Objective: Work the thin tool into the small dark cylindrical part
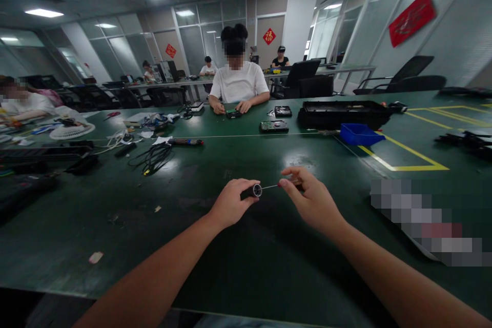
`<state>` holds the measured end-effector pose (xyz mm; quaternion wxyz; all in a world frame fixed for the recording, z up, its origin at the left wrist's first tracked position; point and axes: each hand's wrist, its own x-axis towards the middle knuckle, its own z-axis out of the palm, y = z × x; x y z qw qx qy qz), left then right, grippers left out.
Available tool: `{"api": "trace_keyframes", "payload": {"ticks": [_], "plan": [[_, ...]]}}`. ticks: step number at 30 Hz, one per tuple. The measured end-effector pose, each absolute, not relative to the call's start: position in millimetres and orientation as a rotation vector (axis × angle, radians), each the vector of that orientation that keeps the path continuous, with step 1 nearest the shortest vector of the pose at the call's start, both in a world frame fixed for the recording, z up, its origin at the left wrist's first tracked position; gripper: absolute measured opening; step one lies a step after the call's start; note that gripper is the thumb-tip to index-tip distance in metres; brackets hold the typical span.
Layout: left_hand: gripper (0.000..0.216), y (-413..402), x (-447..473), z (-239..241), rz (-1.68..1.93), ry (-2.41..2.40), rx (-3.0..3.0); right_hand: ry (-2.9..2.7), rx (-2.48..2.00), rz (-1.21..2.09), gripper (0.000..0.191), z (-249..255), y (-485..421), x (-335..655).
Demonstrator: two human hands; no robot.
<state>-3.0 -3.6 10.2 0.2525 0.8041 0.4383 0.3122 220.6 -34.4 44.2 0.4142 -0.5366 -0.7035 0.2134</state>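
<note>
My left hand (235,200) is wrapped round a small black cylindrical part (250,191), whose round, light-rimmed end faces toward the right. In my right hand (307,192) is a screwdriver (270,186), gripped by its reddish handle between thumb and fingers. Its thin metal shaft points left and its tip meets the rimmed end of the black part; whether it sits in a screw is too small to tell. Both hands are held above the green table (215,277) near its front.
Across the table a person in a white shirt (240,82) handles a small board. Hard drives (274,126), a long black housing (346,114) and a blue tray (360,134) lie right of centre. Black cables (156,159) and a dark pen-shaped tool (186,142) lie left.
</note>
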Motion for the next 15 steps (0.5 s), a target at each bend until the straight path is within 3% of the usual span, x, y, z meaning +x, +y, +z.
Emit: {"api": "trace_keyframes", "payload": {"ticks": [7, 15], "plan": [[0.039, -4.2, -3.4, 12.8, 0.846, 1.207, 2.190, -1.782, -1.381, 0.564, 0.032, 44.6, -33.1, 220.0], [0.041, -3.2, -3.6, 10.2, 0.842, 1.212, 2.191, -1.782, -1.321, 0.591, 0.022, 43.6, -33.8, 220.8]]}}
